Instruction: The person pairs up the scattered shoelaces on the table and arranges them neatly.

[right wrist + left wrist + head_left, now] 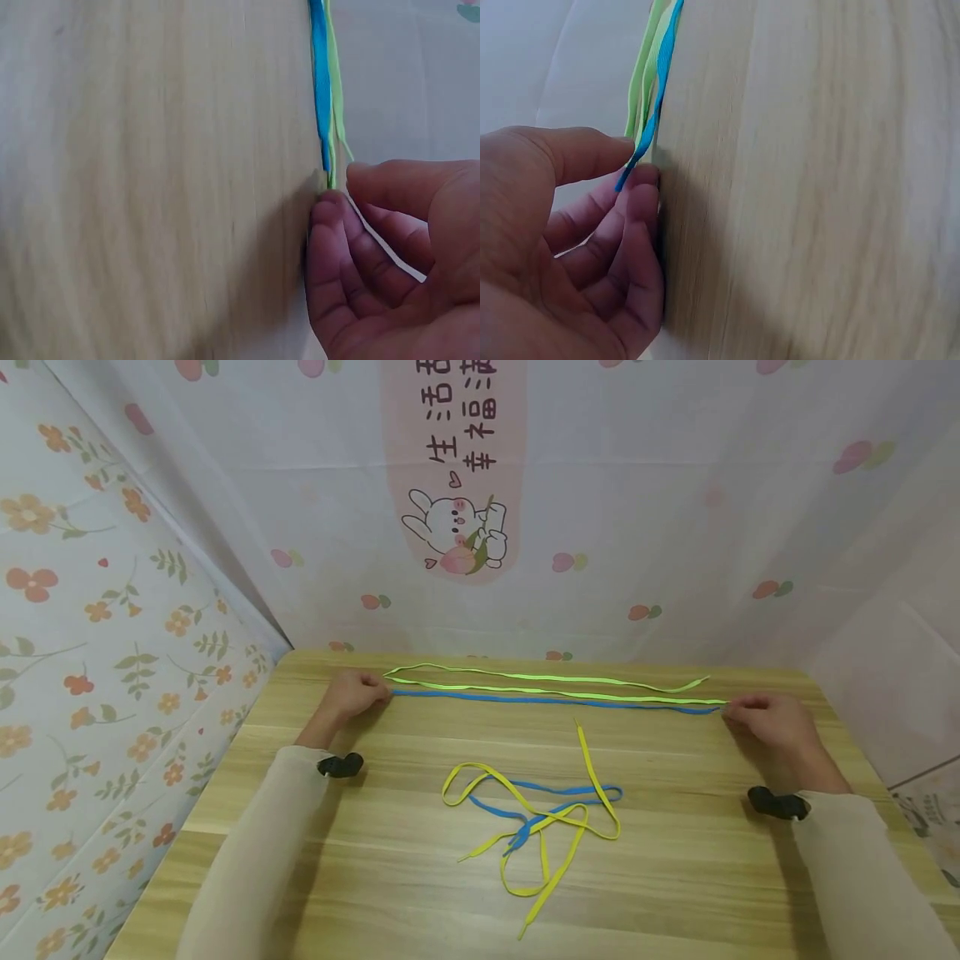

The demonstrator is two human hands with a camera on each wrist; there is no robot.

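Observation:
A blue lace (517, 698) lies stretched across the far part of the table beside a folded yellow-green lace (525, 691). At its left end, my left hand (360, 692) pinches the blue lace's tip (634, 161) between thumb and fingers, the bent end of the yellow-green lace (641, 97) close by. My right hand (776, 722) is at the other end. In the right wrist view, thumb and forefinger stand slightly apart, the fingertips touching the yellow-green lace's end (332, 176) just below the blue lace's end (325, 154).
Nearer on the wooden table (375, 877), a yellow lace (588, 760) lies in loose loops, tangled with another blue lace (495, 810). A patterned white cloth (600, 510) hangs behind the table's far edge, and a flowered cloth (97, 693) hangs at the left.

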